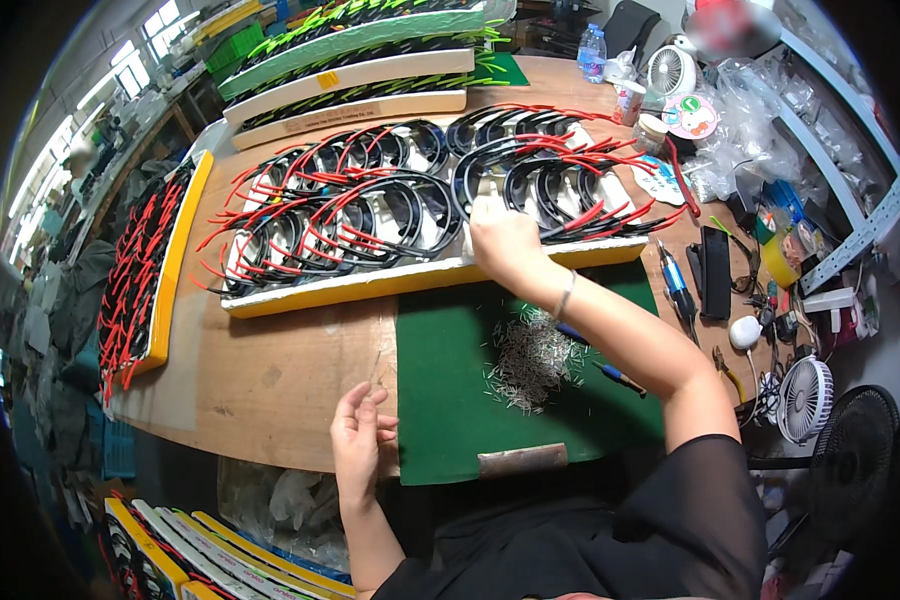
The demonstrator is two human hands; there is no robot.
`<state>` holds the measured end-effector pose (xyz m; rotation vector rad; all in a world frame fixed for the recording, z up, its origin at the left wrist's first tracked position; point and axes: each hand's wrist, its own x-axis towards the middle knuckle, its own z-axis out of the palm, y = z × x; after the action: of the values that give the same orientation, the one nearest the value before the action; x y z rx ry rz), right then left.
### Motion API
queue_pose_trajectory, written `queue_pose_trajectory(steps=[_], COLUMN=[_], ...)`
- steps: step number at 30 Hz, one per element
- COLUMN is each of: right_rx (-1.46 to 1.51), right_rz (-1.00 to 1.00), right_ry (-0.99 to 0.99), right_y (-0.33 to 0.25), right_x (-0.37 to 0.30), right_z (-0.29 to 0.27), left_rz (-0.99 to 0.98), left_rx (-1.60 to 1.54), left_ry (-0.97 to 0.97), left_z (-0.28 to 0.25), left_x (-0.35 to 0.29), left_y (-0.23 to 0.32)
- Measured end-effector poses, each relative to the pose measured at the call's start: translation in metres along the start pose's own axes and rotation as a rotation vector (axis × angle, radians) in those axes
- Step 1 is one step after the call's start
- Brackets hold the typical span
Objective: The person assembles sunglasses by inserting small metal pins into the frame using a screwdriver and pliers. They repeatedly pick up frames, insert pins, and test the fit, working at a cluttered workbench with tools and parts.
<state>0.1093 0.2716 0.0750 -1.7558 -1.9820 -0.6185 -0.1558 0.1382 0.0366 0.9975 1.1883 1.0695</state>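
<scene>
My right hand (505, 238) reaches over the middle of a white foam tray with a yellow side (440, 270). Its fingers are closed at a looped black cable (462, 180); the fingertips are partly hidden behind the hand. Several coiled black cables with red ends (385, 215) fill the tray's hollows. My left hand (358, 435) is raised by the left edge of a green mat (440, 400), its thumb and fingers drawn together. A thin line shows above these fingertips, too fine to identify. On the mat lies a heap of small silvery pins (532, 362), below my right forearm.
Stacked trays of green-ended cables (355, 85) stand at the back. A tray of red-ended cables (150, 270) lies left. Right are a blue-black screwdriver-like tool (676, 285), a black box (715, 272), a white fan (805, 400) and a metal shelf frame (860, 230).
</scene>
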Motion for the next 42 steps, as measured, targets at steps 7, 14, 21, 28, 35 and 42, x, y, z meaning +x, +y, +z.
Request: queue_pose_trajectory(steps=[7, 14, 21, 28, 35, 42], right_rx=[-0.016, 0.042, 0.088, 0.134, 0.183, 0.135], right_rz=[0.190, 0.251, 0.358, 0.296, 0.282, 0.305], right_ry=[-0.246, -0.438, -0.568, -0.744, -0.828, -0.803], right_y=[0.018, 0.015, 0.017, 0.021, 0.028, 0.020], right_x=[0.013, 0.015, 0.025, 0.034, 0.039, 0.039], right_z=[0.068, 0.061, 0.050, 0.036, 0.025, 0.033], left_rz=[-0.055, -0.103, -0.092, -0.114, -0.129, -0.136], left_rx=[-0.036, -0.039, -0.058, -0.012, -0.021, -0.016], left_ry=[0.034, 0.076, 0.030, 0.023, -0.017, -0.023], left_z=[-0.006, -0.013, 0.001, 0.005, 0.019, 0.021], left_x=[-0.019, -0.023, -0.018, -0.015, -0.019, -0.022], left_y=[-0.006, -0.012, 0.001, -0.001, -0.001, -0.002])
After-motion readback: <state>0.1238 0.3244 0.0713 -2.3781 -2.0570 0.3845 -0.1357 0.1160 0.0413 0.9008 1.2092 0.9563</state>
